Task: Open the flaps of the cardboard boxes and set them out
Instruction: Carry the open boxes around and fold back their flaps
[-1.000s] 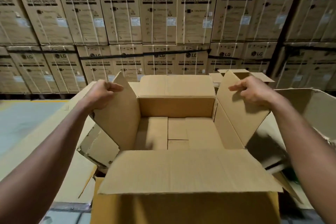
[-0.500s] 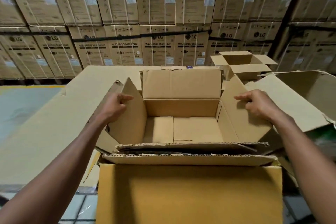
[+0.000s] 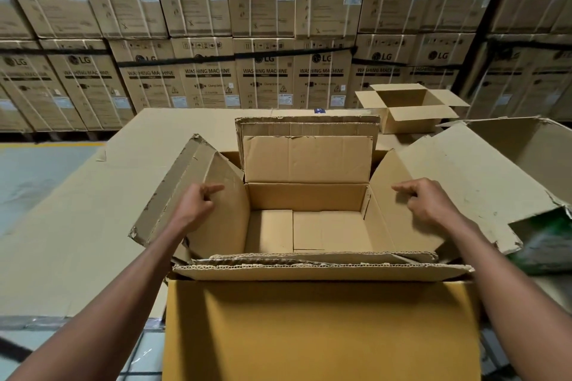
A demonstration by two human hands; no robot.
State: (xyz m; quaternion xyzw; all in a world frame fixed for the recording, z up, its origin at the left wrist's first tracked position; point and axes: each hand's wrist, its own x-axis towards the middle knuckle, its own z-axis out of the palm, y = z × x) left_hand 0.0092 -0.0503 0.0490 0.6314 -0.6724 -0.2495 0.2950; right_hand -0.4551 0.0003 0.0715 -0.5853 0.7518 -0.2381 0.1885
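Observation:
An open cardboard box (image 3: 325,232) stands right in front of me, seemingly nested inside another, since doubled corrugated edges show at the front and back. Its far flap (image 3: 309,161) stands upright and its near flap (image 3: 322,334) hangs down over the front. My left hand (image 3: 198,204) grips the left side flap (image 3: 226,210) with fingers curled and thumb pointing inward. On the right side flap (image 3: 390,195), my right hand (image 3: 424,201) holds on the same way. Both side flaps lean outward. The inside holds nothing.
A small opened box (image 3: 408,111) sits at the back right. A large torn open box (image 3: 464,170) lies to the right, with something green (image 3: 544,241) beside it. A flat cardboard sheet (image 3: 77,226) covers the left. Stacked washing-machine cartons (image 3: 263,77) wall the back.
The near flap has gone from lying level to hanging down the front. Both hands have moved lower with the side flaps, spreading them outward. The view has tilted down.

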